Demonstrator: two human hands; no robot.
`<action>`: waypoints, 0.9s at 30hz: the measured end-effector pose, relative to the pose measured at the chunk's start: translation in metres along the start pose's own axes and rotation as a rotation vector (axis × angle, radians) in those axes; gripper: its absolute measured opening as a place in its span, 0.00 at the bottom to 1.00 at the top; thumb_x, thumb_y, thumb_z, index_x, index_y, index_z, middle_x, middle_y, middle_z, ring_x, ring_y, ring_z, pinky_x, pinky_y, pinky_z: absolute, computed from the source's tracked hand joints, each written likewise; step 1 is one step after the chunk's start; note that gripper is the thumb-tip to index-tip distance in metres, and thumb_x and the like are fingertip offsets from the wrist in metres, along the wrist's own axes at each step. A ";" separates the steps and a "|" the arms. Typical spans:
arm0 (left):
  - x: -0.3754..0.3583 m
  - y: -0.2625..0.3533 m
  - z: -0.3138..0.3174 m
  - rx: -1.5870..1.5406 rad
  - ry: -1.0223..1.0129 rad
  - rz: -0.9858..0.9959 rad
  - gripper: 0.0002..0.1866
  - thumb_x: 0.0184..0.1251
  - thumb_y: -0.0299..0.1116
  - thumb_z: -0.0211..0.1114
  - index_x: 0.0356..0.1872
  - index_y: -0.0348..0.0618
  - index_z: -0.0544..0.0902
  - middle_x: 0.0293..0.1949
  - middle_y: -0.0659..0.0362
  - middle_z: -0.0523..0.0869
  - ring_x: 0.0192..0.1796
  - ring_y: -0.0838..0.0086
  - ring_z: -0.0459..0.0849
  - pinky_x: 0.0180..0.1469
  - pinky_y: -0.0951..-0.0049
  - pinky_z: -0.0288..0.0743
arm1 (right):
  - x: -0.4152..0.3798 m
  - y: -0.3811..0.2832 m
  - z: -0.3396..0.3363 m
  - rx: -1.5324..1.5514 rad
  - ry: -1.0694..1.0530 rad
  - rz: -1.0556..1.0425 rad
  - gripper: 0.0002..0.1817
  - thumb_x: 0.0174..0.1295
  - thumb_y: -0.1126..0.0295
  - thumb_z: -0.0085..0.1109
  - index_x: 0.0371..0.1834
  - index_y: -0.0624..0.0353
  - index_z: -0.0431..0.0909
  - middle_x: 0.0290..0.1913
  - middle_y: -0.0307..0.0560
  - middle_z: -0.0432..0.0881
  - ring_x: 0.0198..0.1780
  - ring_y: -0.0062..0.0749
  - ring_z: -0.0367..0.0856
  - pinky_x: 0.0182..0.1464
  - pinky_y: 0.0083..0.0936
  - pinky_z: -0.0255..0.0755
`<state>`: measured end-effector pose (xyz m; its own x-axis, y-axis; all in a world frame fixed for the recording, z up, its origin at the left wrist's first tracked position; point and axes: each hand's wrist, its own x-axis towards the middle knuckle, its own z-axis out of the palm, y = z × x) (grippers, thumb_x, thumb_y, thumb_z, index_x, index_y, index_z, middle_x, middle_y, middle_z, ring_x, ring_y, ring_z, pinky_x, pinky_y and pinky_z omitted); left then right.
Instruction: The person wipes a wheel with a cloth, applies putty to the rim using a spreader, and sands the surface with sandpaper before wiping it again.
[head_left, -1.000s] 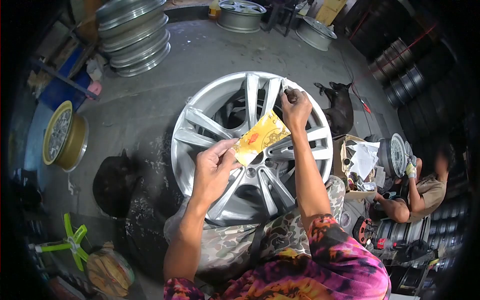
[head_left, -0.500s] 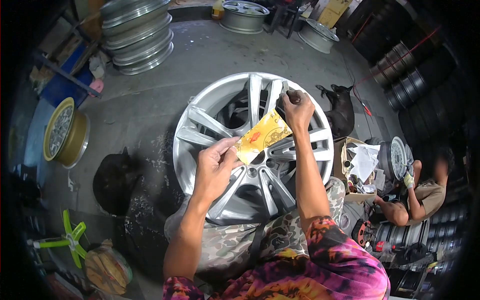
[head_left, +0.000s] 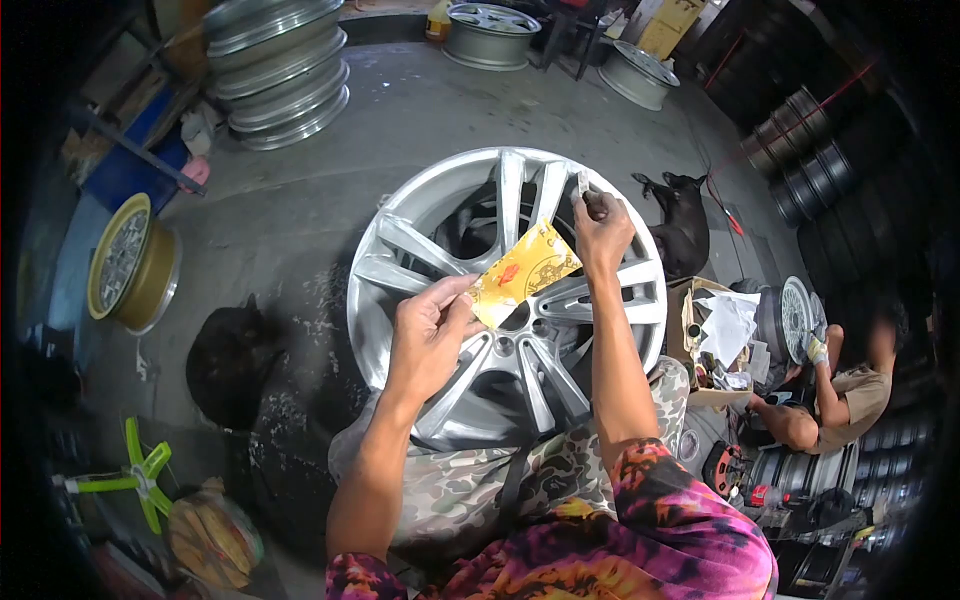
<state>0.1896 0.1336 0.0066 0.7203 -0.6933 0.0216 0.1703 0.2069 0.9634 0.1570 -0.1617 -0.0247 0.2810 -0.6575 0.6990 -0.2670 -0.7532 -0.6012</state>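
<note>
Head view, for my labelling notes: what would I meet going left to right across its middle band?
Gold wheel, dark curled animal, left hand, yellow sheet, right hand, cardboard box, co-worker's gloved hand.

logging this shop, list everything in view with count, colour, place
spoked wheel: one, silver, centre
printed sheet: one, yellow, left fingers
small piece: one, pale, right fingers
stacked rims: several, silver, upper left
deep wheel: one, gold, left
floor wheels: two, silver-grey, top
animals: two, black, on floor
star-shaped base: one, green, lower left
box: one, brown, right
jug: one, yellow, top
mesh wheel: one, whitish, right
co-worker: one, tan shirt, right
dim edges: cannot tell
left hand: one, bare, centre
right hand: one, bare, centre
</note>
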 end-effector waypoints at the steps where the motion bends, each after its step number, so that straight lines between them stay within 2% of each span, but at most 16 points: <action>1: 0.000 0.000 0.000 0.000 0.006 -0.004 0.15 0.77 0.23 0.53 0.59 0.28 0.79 0.51 0.51 0.86 0.51 0.70 0.87 0.55 0.69 0.85 | -0.001 -0.001 -0.002 0.038 0.011 0.003 0.12 0.55 0.70 0.72 0.36 0.68 0.86 0.32 0.56 0.85 0.32 0.41 0.86 0.38 0.33 0.78; 5: 0.002 -0.006 -0.001 0.017 0.009 -0.003 0.15 0.77 0.23 0.53 0.59 0.27 0.79 0.51 0.50 0.86 0.52 0.69 0.87 0.55 0.69 0.85 | 0.001 0.013 -0.007 -0.011 0.099 0.027 0.11 0.55 0.70 0.71 0.33 0.69 0.85 0.30 0.55 0.85 0.32 0.41 0.86 0.38 0.33 0.77; 7: 0.003 -0.009 0.001 -0.019 -0.022 -0.003 0.15 0.78 0.24 0.53 0.59 0.27 0.78 0.51 0.49 0.86 0.52 0.69 0.87 0.55 0.68 0.85 | 0.003 0.014 -0.003 -0.041 0.042 0.049 0.12 0.54 0.70 0.71 0.34 0.70 0.85 0.31 0.56 0.85 0.33 0.42 0.86 0.39 0.34 0.78; 9: 0.001 -0.007 0.004 -0.008 -0.016 0.003 0.15 0.78 0.24 0.53 0.59 0.27 0.78 0.51 0.49 0.86 0.52 0.68 0.87 0.55 0.68 0.85 | 0.007 0.009 0.001 0.048 -0.112 0.091 0.12 0.55 0.71 0.71 0.35 0.71 0.86 0.33 0.58 0.86 0.35 0.43 0.88 0.44 0.32 0.80; 11: 0.002 -0.010 0.005 -0.014 -0.066 0.000 0.15 0.78 0.24 0.52 0.58 0.26 0.78 0.50 0.48 0.86 0.52 0.69 0.87 0.55 0.69 0.85 | 0.008 -0.006 -0.004 0.101 -0.164 0.053 0.12 0.59 0.70 0.69 0.36 0.71 0.85 0.31 0.54 0.87 0.32 0.36 0.88 0.40 0.29 0.80; 12: 0.002 -0.010 0.006 0.001 -0.076 -0.005 0.15 0.78 0.24 0.52 0.58 0.26 0.78 0.50 0.49 0.86 0.52 0.70 0.87 0.54 0.70 0.85 | 0.011 -0.013 -0.008 0.101 -0.167 0.050 0.12 0.59 0.70 0.69 0.36 0.71 0.85 0.31 0.54 0.87 0.32 0.36 0.88 0.40 0.29 0.80; 14: 0.000 -0.008 0.006 0.021 -0.093 -0.003 0.15 0.78 0.24 0.52 0.58 0.26 0.78 0.50 0.49 0.86 0.52 0.70 0.87 0.54 0.70 0.85 | 0.016 -0.018 -0.022 0.290 -0.182 0.224 0.12 0.64 0.69 0.65 0.37 0.72 0.85 0.28 0.49 0.86 0.28 0.27 0.87 0.35 0.25 0.79; 15: -0.001 -0.007 0.006 0.043 -0.114 0.000 0.15 0.79 0.25 0.52 0.58 0.26 0.78 0.50 0.49 0.87 0.51 0.70 0.87 0.54 0.70 0.85 | 0.021 -0.008 -0.027 0.285 -0.137 0.207 0.12 0.67 0.69 0.63 0.37 0.71 0.85 0.25 0.45 0.85 0.26 0.21 0.84 0.31 0.20 0.76; 17: -0.002 -0.004 0.006 0.059 -0.140 -0.007 0.15 0.79 0.25 0.52 0.58 0.26 0.78 0.50 0.49 0.87 0.51 0.70 0.87 0.54 0.70 0.85 | 0.038 0.018 -0.048 0.228 -0.166 0.277 0.10 0.68 0.70 0.63 0.40 0.67 0.86 0.26 0.39 0.82 0.29 0.19 0.82 0.30 0.18 0.75; 18: -0.004 -0.004 0.006 0.080 -0.156 -0.013 0.15 0.79 0.25 0.52 0.58 0.26 0.79 0.50 0.49 0.87 0.51 0.70 0.86 0.54 0.70 0.85 | 0.045 0.028 -0.060 0.228 -0.159 0.334 0.11 0.68 0.68 0.65 0.42 0.68 0.86 0.28 0.40 0.82 0.29 0.21 0.82 0.31 0.19 0.77; 19: -0.005 -0.005 0.006 0.077 -0.171 -0.015 0.15 0.79 0.25 0.52 0.58 0.26 0.79 0.50 0.49 0.87 0.51 0.70 0.86 0.54 0.70 0.85 | 0.048 0.028 -0.069 0.314 -0.124 0.443 0.11 0.66 0.68 0.65 0.39 0.68 0.87 0.26 0.41 0.82 0.27 0.23 0.83 0.32 0.21 0.80; 21: -0.007 -0.005 0.007 0.104 -0.155 -0.019 0.15 0.78 0.25 0.53 0.58 0.26 0.79 0.50 0.49 0.87 0.51 0.71 0.86 0.55 0.70 0.85 | 0.056 0.049 -0.084 0.388 -0.159 0.515 0.11 0.66 0.68 0.66 0.40 0.69 0.86 0.29 0.44 0.84 0.27 0.25 0.84 0.33 0.23 0.83; 25: -0.012 -0.001 0.009 0.145 -0.165 -0.027 0.15 0.78 0.25 0.53 0.57 0.27 0.80 0.49 0.50 0.87 0.51 0.71 0.86 0.54 0.70 0.86 | 0.056 0.056 -0.086 0.433 -0.193 0.616 0.12 0.66 0.69 0.66 0.42 0.71 0.84 0.31 0.46 0.85 0.27 0.26 0.84 0.33 0.23 0.83; 27: -0.013 -0.006 0.007 0.142 -0.166 -0.018 0.15 0.78 0.25 0.53 0.58 0.28 0.80 0.49 0.50 0.87 0.51 0.71 0.86 0.54 0.70 0.86 | 0.057 0.054 -0.079 0.487 -0.243 0.670 0.13 0.66 0.69 0.67 0.45 0.70 0.83 0.36 0.46 0.86 0.30 0.27 0.83 0.34 0.22 0.80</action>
<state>0.1747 0.1361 0.0022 0.5952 -0.8028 0.0360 0.0776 0.1020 0.9918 0.0861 -0.2384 0.0137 0.4093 -0.9098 0.0690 -0.0378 -0.0924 -0.9950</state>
